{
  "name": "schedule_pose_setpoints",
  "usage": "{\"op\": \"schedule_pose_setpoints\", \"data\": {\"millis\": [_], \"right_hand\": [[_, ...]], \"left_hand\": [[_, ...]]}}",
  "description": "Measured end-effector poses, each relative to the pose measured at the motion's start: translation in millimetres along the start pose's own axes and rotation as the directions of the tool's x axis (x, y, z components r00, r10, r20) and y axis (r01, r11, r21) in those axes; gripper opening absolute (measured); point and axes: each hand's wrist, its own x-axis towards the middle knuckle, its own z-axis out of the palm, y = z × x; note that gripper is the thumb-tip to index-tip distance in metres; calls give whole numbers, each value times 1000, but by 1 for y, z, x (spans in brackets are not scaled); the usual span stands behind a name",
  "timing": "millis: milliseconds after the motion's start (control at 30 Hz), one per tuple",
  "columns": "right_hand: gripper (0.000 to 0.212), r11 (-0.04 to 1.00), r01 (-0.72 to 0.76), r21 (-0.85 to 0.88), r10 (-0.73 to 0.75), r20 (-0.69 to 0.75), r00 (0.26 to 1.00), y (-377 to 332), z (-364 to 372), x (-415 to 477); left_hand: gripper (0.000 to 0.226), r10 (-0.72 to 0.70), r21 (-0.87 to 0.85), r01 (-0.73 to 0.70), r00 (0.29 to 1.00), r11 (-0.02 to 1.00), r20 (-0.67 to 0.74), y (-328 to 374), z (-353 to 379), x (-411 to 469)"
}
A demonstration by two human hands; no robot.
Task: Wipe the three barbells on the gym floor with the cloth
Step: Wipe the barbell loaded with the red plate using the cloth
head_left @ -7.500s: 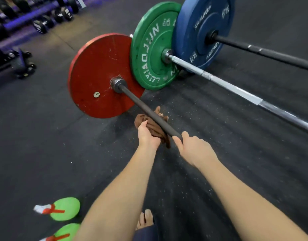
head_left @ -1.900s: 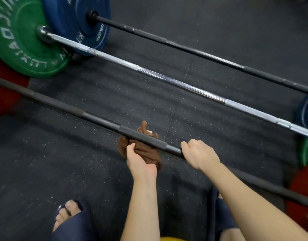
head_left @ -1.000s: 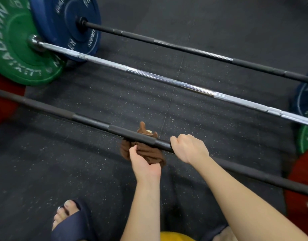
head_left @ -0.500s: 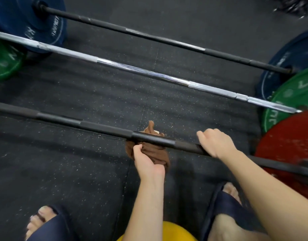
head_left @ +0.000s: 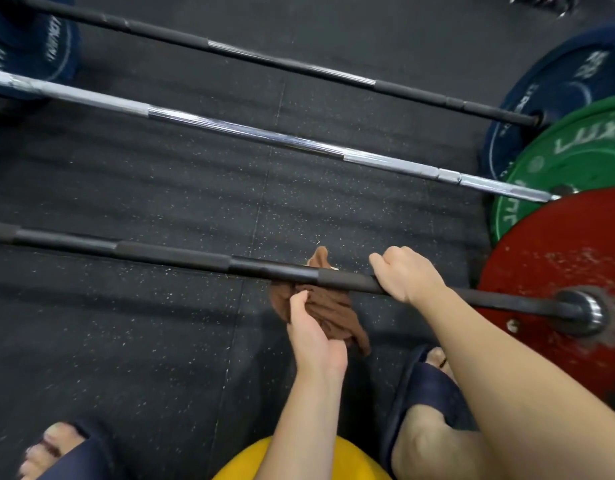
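The far black barbell [head_left: 288,65], chrome barbell [head_left: 247,131] and near black barbell [head_left: 174,256] lie parallel; brown cloth [head_left: 327,310] wraps the near one.

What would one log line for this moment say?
stage: wiping nearest bar | left hand: grips cloth under bar | right hand: grips bar beside cloth

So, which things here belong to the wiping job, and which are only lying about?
For the job: brown cloth, near black barbell, chrome barbell, far black barbell, left hand, right hand.
Not part of it: yellow object, dark blue slippers.
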Motion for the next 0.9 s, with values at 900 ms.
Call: {"op": "schedule_pose_setpoints", "data": {"millis": [900], "right_hand": [[48, 985, 106, -135, -75, 222, 972, 56, -39, -21]], "left_hand": [[44, -219, -97, 209, 971, 973, -100, -63, 30, -14]]}}
